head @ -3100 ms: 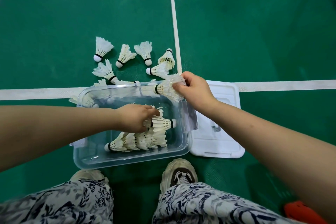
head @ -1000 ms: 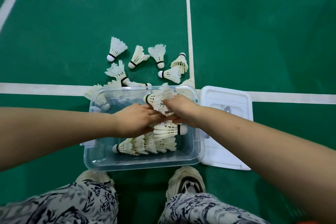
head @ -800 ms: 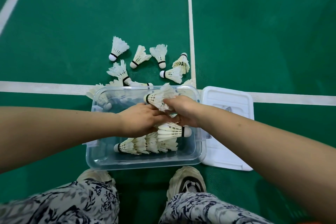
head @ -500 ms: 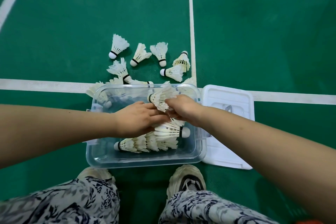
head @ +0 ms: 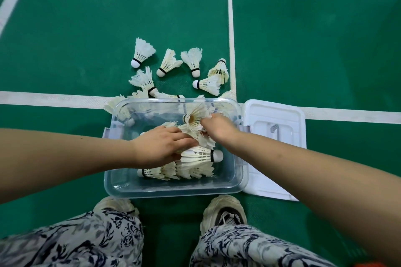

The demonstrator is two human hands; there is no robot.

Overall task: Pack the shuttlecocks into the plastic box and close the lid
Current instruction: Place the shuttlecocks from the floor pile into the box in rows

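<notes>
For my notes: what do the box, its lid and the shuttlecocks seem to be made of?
Box: clear glossy plastic; the floor shows through.
Lid: opaque white plastic, apparently moulded with ridges.
Shuttlecocks: probably real feathers, with frayed tips; the white rounded base could be cork or foam.

Both hands [head: 165, 147] crowded the plastic box [head: 173, 188] centre — left end bare; loose shuttlecocks [head: 169, 65] cluttered the floor beyond, lid [head: 282, 136] blocked the right side.

Clear plastic box [head: 173, 188] open, holding nested white shuttlecocks [head: 186, 169]; white lid [head: 280, 158] flat beside.
</notes>
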